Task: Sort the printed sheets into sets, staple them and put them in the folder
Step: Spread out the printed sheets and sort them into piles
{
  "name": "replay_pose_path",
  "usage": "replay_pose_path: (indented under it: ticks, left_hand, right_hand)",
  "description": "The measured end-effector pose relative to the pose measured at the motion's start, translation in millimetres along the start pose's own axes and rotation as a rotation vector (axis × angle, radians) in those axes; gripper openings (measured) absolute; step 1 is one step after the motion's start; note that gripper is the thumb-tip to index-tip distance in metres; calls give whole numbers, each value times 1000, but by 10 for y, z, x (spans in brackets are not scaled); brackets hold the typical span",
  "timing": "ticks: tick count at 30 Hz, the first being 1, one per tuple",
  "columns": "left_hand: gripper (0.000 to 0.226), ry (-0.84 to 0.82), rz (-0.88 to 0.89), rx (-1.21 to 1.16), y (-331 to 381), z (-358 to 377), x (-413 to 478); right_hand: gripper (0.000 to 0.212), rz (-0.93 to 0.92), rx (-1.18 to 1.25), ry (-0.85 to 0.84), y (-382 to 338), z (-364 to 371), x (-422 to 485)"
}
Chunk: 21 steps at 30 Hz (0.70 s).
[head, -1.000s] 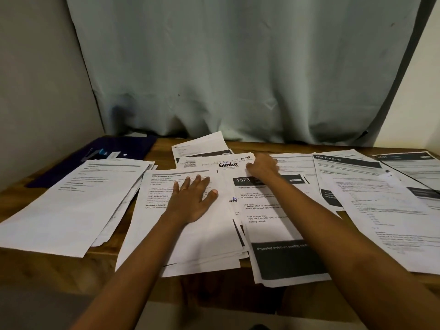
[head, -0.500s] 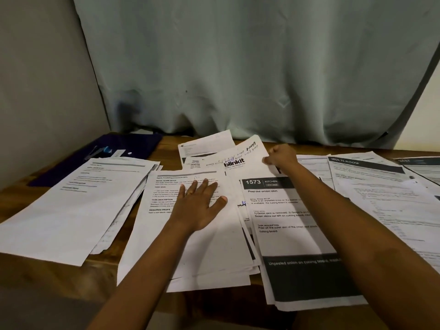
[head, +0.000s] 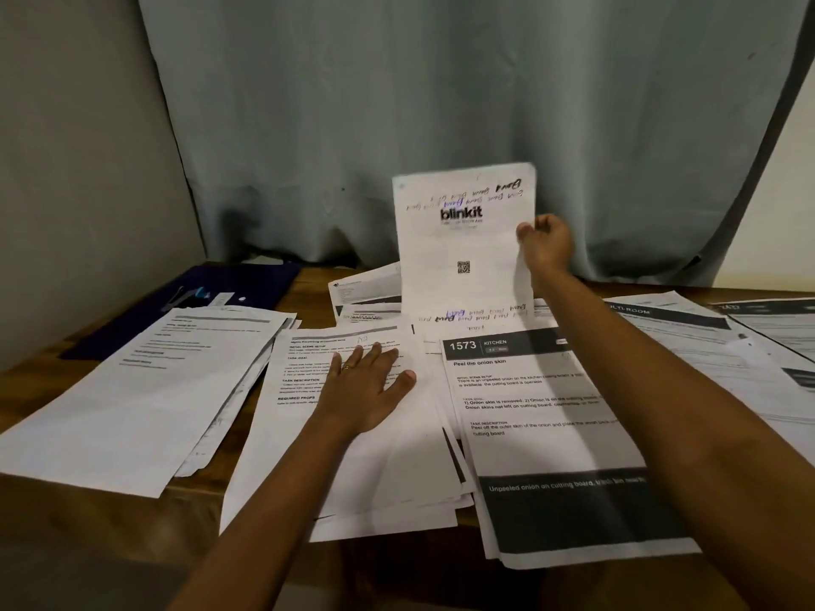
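While your right hand [head: 547, 246] pinches the right edge of the blinkit sheet [head: 458, 240], it stands upright, long side vertical, over the far middle of the table [head: 194, 500], spreading left from your grip. Your left hand [head: 366, 390] lies flat and open on the middle pile [head: 353, 478], nearer the dark folder [head: 247, 284] at far left. Most of the wooden top is covered by other sheets [head: 132, 412]; a curtain [head: 441, 103] hangs close behind.

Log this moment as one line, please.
right hand: holds blinkit sheet upright | left hand: flat on middle stack
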<state>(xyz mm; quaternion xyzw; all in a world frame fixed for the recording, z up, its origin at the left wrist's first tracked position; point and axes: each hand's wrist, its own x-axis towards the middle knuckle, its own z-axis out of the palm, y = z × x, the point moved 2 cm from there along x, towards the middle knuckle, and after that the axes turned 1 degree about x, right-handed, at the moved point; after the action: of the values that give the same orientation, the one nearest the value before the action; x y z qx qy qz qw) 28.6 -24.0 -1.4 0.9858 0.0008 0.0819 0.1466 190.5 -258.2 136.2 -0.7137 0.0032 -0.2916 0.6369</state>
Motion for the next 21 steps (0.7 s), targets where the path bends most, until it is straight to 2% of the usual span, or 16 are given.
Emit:
replay_pose_path:
  ticks: [3, 5, 8, 11, 15, 17, 21]
  left_hand:
    - [61, 5, -2, -30, 11, -19, -8]
    - [61, 35, 3, -60, 21, -71, -20]
    - [66, 159, 5, -128, 51, -242, -54]
    - [79, 326, 30, -185, 89, -495, -135]
    - [81, 555, 76, -250, 8, -818, -346]
    - [79, 640, 99, -261, -88, -945, -501]
    - [79, 733, 80, -223, -364, -1124, -819]
  right_hand:
    - [10, 20, 112, 110, -200, -114, 21]
    - [4, 34, 233, 201, -309, -184, 22]
    - [3, 16, 443, 331, -449, -268, -33]
    - [4, 23, 496, 363, -508, -244, -131]
    - [4, 119, 411, 244, -504, 0, -367]
    - [13, 180, 378, 153, -481, 193, -555]
    - [24, 270, 310, -53, -421, 638, -1067]
